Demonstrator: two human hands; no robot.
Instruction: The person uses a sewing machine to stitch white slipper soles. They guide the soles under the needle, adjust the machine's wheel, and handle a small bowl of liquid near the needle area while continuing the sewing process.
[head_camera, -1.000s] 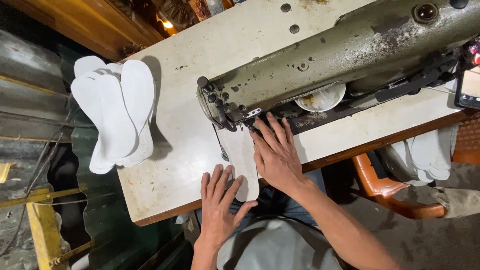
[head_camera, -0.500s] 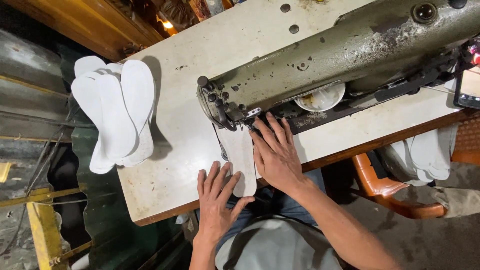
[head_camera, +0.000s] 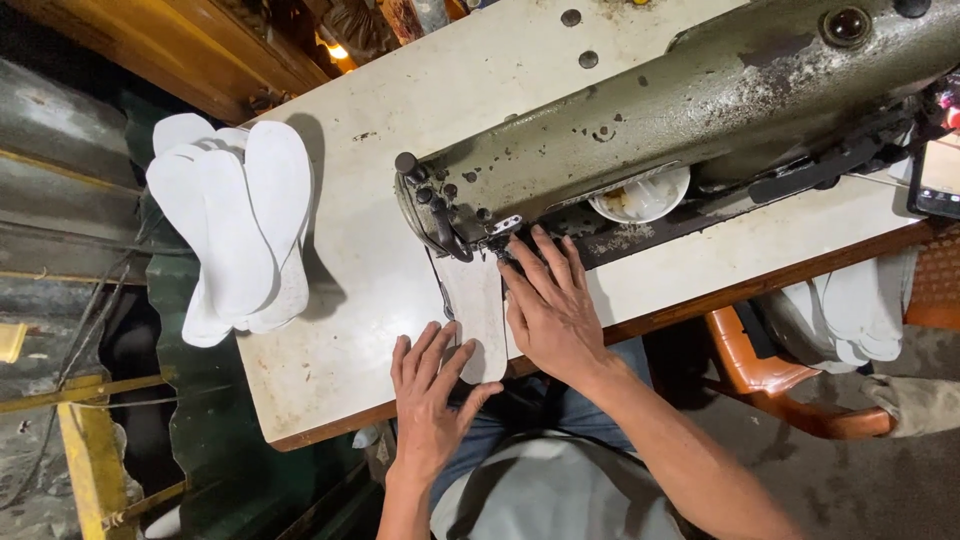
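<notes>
Insole (head_camera: 478, 315) lies flat under the sewing machine (head_camera: 640, 130) head, slightly farther in than 1 second ago. Your left hand (head_camera: 432, 398) and right hand (head_camera: 550, 310) press it, fingers spread, feeding the seam forward.

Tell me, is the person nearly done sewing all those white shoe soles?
Probably not. One white insole lies under the sewing machine, with the left hand and right hand flat on it. A stack of insoles sits at the table's far end; finished or waiting, I cannot tell.
</notes>
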